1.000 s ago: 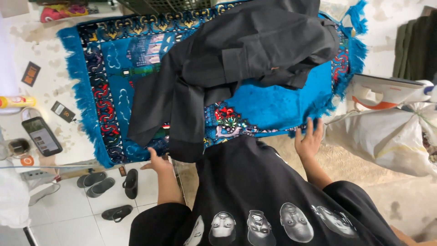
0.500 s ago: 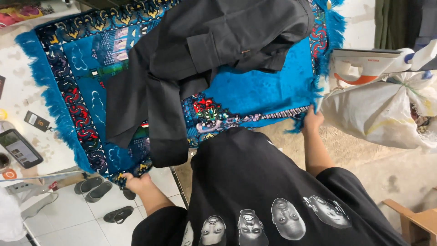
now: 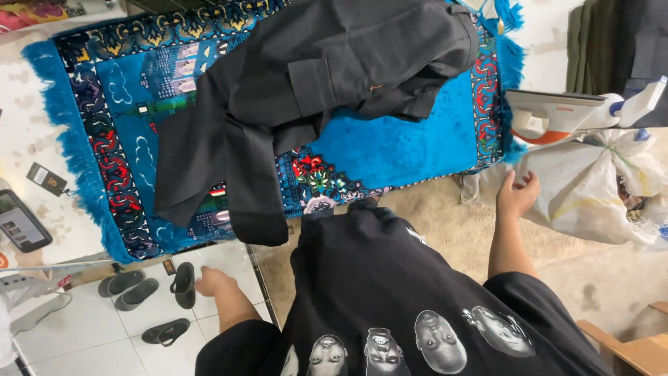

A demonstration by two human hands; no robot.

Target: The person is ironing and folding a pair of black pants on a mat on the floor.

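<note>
Neither grip holds anything: the left hand (image 3: 211, 282) hangs loosely open below the tabletop (image 3: 28, 132) edge, and the right hand (image 3: 516, 195) is spread open near the white bag (image 3: 591, 188). A black garment (image 3: 313, 83) lies crumpled on the blue rug (image 3: 396, 146). It seems to wait for spreading flat; both hands must reach back. A small dark tag (image 3: 47, 179) lies at the left.

Home ironing spot, iron (image 3: 557, 115), rug-padded table (image 3: 410, 150)
</note>
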